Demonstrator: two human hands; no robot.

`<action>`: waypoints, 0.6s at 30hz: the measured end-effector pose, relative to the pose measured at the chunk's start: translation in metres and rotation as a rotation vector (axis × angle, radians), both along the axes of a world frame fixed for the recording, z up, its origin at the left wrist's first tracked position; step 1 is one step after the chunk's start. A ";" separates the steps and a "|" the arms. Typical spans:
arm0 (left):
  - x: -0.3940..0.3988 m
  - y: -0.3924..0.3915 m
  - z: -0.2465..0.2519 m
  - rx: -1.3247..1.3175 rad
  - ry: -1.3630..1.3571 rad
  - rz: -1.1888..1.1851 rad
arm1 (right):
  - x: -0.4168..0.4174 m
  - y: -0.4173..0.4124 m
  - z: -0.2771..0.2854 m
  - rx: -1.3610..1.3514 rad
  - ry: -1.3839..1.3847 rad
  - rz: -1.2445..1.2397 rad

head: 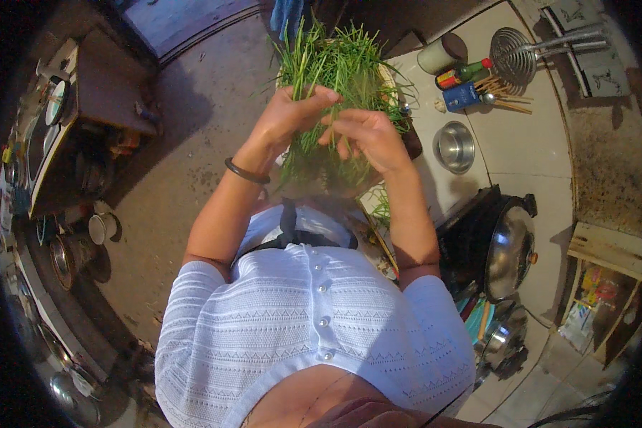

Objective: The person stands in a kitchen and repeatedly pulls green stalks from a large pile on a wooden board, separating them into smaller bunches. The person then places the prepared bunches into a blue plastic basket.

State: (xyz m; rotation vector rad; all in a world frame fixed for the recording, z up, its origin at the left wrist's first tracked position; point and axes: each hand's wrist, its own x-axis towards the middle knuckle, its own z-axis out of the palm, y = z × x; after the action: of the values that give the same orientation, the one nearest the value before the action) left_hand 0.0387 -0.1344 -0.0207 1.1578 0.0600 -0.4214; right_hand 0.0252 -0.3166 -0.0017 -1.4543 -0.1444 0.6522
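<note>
A loose bunch of thin green stalks (301, 69), which look like garlic chives, is gripped in my left hand (298, 109) between thumb and fingers. Long leaf ends hang below that hand. My right hand (368, 135) is just beside it, fingers curled and slightly apart at some stalks; blur hides whether it pinches any. Beyond both hands, a large heap of the same greens (353, 61) fills a light-rimmed basket (389, 75), its rim mostly covered.
To the right, a tiled counter (524, 144) bears a steel bowl (454, 147), a green bottle (473, 69), a blue packet (461, 97) and wire skimmers (513, 59). Nearer stands a lidded wok (511, 251). A dark cabinet (107, 80) and a metal mug (102, 229) are at left.
</note>
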 end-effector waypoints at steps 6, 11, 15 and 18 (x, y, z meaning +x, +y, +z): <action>-0.002 0.010 0.002 -0.002 0.027 0.054 | -0.007 0.003 -0.012 -0.003 0.048 0.059; -0.003 0.018 -0.003 -0.031 0.024 0.071 | -0.013 0.003 -0.017 -0.001 0.048 0.092; -0.006 0.021 -0.004 -0.046 0.029 0.112 | -0.020 0.004 -0.007 -0.019 0.093 0.091; -0.006 0.024 -0.006 -0.048 0.027 0.139 | -0.022 0.003 -0.012 0.004 0.096 0.102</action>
State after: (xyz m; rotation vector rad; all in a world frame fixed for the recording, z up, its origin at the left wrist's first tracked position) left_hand 0.0323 -0.1101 -0.0263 1.0934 0.1526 -0.3136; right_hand 0.0030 -0.3135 -0.0134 -1.4160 -0.1456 0.8030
